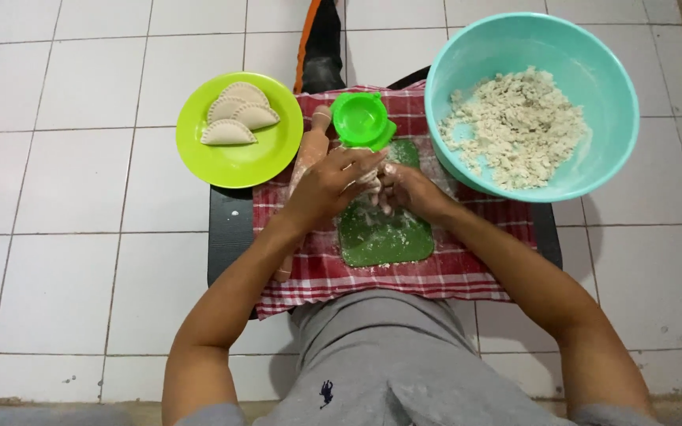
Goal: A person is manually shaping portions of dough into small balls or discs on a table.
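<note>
My left hand [331,185] and my right hand [408,192] meet over a floured green board [384,237], both closed around a small lump of dough [369,180] pressed between them. The dough is mostly hidden by my fingers. Just beyond my hands sits a bright green plastic dumpling press [362,120]. A wooden rolling pin [308,154] lies under my left wrist, partly covered by my forearm. The board rests on a red checked cloth [436,272].
A lime green plate [238,162] at the left holds three folded half-moon pastries [237,114]. A large teal bowl [601,71] at the right contains crumbly white dough mix [515,126]. A dark low surface [226,237] lies under the cloth, on white floor tiles.
</note>
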